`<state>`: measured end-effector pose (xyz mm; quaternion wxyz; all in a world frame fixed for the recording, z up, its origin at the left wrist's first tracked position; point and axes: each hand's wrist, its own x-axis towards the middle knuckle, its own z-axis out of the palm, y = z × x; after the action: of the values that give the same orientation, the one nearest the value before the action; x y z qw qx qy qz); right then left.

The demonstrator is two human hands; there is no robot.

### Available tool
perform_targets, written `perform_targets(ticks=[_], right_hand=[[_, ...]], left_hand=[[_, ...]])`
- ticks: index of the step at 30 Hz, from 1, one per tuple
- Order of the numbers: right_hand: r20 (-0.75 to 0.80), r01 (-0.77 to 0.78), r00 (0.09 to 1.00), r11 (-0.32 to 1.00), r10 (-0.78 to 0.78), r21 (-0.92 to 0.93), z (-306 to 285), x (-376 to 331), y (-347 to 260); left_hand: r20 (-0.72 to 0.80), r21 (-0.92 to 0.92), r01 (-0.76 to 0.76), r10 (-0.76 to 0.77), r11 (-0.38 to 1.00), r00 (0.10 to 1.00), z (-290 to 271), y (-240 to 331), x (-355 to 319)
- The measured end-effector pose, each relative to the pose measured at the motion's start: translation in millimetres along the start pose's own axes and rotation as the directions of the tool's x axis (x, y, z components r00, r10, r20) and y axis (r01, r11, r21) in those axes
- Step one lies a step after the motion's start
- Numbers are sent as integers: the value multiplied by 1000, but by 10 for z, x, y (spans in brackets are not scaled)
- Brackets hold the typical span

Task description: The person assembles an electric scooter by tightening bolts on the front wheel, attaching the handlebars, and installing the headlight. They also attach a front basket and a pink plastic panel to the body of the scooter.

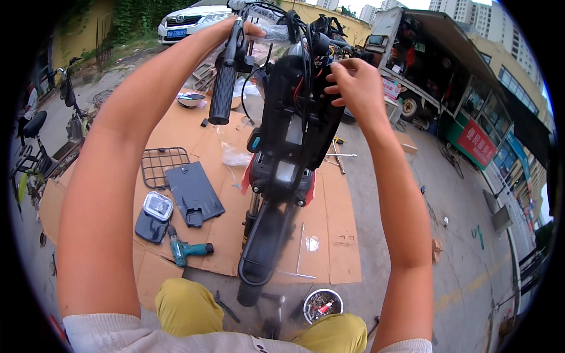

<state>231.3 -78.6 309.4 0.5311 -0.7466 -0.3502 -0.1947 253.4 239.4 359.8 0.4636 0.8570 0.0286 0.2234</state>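
A black electric bicycle or scooter (288,132) stands in front of me, its front wheel (268,235) toward me. At the upper left, my left hand (253,29) is closed at the plastic-wrapped handlebar (275,32), partly hidden behind the brake lever (235,38) and the black grip (222,94). My right hand (356,85) is at the right of the head tube, its fingers bent and apart beside a bundle of exposed coloured wires (323,57). Nothing shows between these fingers; whether a fingertip touches a wire I cannot tell. Black cables (306,53) loop over the frame.
Flattened cardboard (329,235) lies beneath the bike. On it are a wire rack (159,167), a dark flat panel (195,191), a headlight-like part (158,206) and a teal cordless drill (185,248). A bowl of screws (322,306) sits near my knees. A truck (412,70) stands far right.
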Motion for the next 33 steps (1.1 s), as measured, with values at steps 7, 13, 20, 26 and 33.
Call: perform_targets(ticks=[7,13,20,26,33], right_hand=[[-92,-78,992,993,87,94,-534,-410,610],[-83,-223,970,971,230,82,-472,-899,1517],[35,-366,929,928,369,-77,-207,-1307,2249],[100,-447,884,888,458,-109,-66,-1709,2588],[134,-595,792,802,596,-49,243,-2470,2916]], left_hand=[[243,-95,167,-140,981,960,384,-560,113],[385,-23,243,-216,970,897,810,-965,1],[442,43,235,-229,971,867,1119,-1272,-248],[444,102,171,-198,980,874,1196,-1436,-434],[412,231,88,-179,969,893,789,-1545,-1075]])
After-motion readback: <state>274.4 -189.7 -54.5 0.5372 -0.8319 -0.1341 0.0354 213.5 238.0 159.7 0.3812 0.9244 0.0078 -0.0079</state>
